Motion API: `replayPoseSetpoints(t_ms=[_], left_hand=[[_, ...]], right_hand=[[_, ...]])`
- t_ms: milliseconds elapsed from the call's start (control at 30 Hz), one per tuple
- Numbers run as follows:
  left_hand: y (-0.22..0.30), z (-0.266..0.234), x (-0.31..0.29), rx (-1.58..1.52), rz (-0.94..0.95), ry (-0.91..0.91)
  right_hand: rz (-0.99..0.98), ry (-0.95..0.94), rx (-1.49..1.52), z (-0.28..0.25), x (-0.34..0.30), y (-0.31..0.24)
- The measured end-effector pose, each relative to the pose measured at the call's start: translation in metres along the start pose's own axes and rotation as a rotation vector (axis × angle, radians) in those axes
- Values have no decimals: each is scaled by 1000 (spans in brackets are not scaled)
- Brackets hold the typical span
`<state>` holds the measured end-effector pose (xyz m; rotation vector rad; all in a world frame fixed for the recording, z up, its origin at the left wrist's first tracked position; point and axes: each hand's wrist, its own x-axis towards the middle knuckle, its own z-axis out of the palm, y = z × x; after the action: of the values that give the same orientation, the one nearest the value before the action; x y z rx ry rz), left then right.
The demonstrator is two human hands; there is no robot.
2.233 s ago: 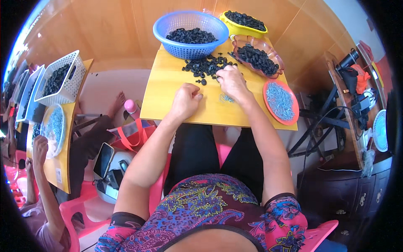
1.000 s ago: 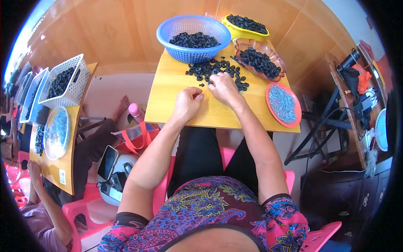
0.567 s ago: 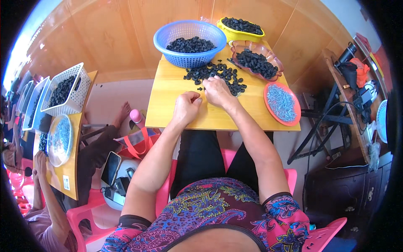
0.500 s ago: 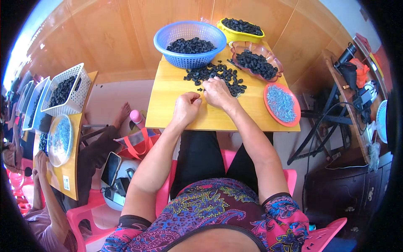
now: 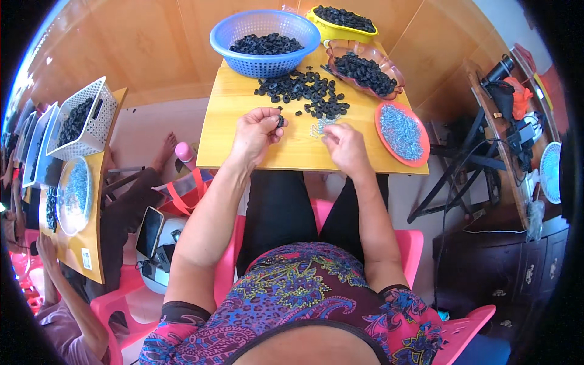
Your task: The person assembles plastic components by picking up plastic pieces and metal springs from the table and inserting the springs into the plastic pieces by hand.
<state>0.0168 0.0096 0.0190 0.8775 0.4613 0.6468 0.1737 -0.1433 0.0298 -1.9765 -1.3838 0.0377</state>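
Note:
Over the front of the yellow wooden table [image 5: 225, 143], my left hand [image 5: 254, 137] is closed, pinching a small black ring-shaped part [image 5: 280, 121] between thumb and fingers. My right hand [image 5: 349, 149] is held to its right, fingertips pressed together beside a small heap of silver screws [image 5: 320, 126]. Whatever those fingertips may hold is too small to make out. Just beyond both hands, many loose black parts [image 5: 307, 91] lie scattered. An orange-red plate [image 5: 382, 137] full of screws stands at the right edge.
Along the table's back are a blue basket [image 5: 267, 66], a yellow container [image 5: 344, 33] and a translucent scalloped dish [image 5: 398, 85], all holding black parts. At left, another person's arm [image 5: 76, 298] is by a second table [image 5: 100, 201] with a white basket [image 5: 91, 131].
My hands have separated: the right one moved right to the screws, while the left turned and now shows a black part in its fingers. The view has shifted slightly.

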Motion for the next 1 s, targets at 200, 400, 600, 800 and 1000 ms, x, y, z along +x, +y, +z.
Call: replayPoseSetpoints(t_ms=[200, 400, 600, 800, 1000], left_hand=[[1, -2, -2, 46, -37, 3], [-5, -3, -1, 1, -34, -133], [-9, -4, -1, 52, -38, -225], [-11, 2, -6, 175, 69, -279], [-8, 11, -12, 326, 75, -281]], right_hand=[[-58, 121, -82, 33, -10, 12], [-77, 116, -180, 32, -6, 6], [103, 8, 398, 11, -5, -22], [79, -144, 680, -5, 3, -41], [181, -294, 628, -9, 9, -32]])
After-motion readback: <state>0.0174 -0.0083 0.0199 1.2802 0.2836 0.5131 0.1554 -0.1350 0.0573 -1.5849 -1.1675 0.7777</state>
